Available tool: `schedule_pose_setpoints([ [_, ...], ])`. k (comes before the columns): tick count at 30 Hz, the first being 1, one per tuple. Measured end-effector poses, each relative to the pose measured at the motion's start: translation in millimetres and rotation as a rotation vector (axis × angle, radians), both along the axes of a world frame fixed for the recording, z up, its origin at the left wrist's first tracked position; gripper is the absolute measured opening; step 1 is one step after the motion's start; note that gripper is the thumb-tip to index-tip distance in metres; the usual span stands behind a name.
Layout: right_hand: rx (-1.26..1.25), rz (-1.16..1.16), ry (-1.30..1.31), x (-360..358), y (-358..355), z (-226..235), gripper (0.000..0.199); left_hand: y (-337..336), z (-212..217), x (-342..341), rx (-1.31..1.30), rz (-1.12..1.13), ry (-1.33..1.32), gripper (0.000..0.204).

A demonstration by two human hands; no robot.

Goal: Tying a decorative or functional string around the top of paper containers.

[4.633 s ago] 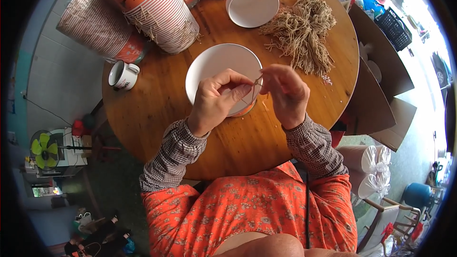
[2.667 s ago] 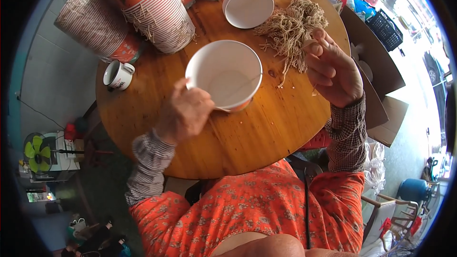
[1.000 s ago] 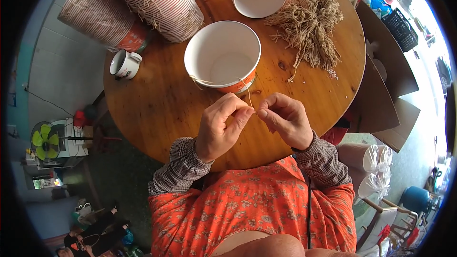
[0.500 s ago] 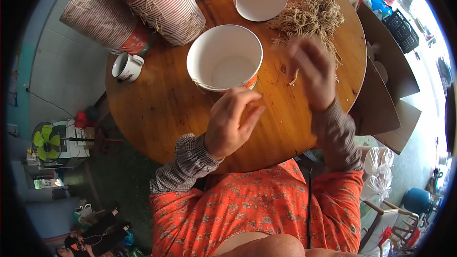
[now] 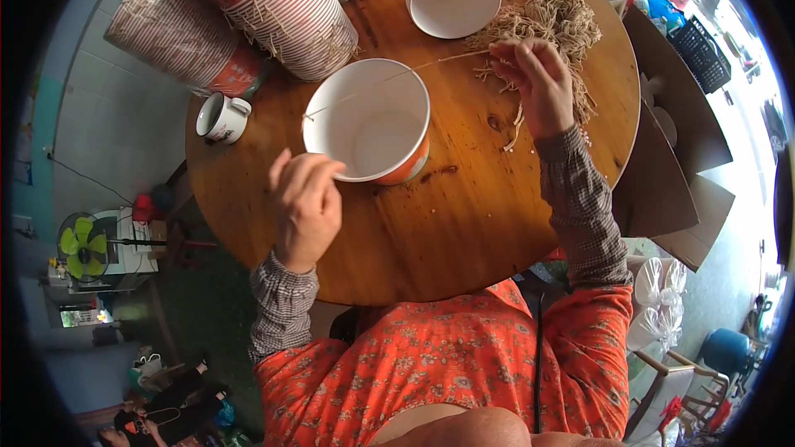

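Here's the right hand (image 5: 545, 87) pinching a tan strand (image 5: 451, 59) stretched over the white-lined bucket (image 5: 364, 124) on the wooden table (image 5: 447, 240); left hand (image 5: 306, 203) half-curled by the rim, grip impossible to tell; dark lettering on the stacked orange buckets (image 5: 286, 12), the white mug (image 5: 225, 120) too.

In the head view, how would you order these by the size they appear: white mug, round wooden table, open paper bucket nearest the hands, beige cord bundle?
1. Round wooden table
2. Open paper bucket and beige cord bundle: too alike to rank, the bundle partly hidden
3. White mug
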State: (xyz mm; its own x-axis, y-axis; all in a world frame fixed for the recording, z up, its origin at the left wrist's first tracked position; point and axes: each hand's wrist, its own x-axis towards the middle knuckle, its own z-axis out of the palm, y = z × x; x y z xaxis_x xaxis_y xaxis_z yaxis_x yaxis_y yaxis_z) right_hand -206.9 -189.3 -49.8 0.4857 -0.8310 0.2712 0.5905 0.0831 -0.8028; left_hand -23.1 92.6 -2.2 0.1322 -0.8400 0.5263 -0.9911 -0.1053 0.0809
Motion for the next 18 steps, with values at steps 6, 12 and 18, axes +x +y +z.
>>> schedule_pose_setpoints([
  [6,-0.064,0.018,0.051,4,68,-26,0.008,-15,-1,-34,-0.010,-0.058,0.128,0.044],
  [12,-0.671,0.008,0.323,-5,123,-18,0.009,-22,-9,-17,-0.077,-0.122,0.434,0.022],
  [18,-1.155,0.067,0.301,3,145,3,0.019,-15,3,-7,-0.040,-0.177,0.614,0.023],
])
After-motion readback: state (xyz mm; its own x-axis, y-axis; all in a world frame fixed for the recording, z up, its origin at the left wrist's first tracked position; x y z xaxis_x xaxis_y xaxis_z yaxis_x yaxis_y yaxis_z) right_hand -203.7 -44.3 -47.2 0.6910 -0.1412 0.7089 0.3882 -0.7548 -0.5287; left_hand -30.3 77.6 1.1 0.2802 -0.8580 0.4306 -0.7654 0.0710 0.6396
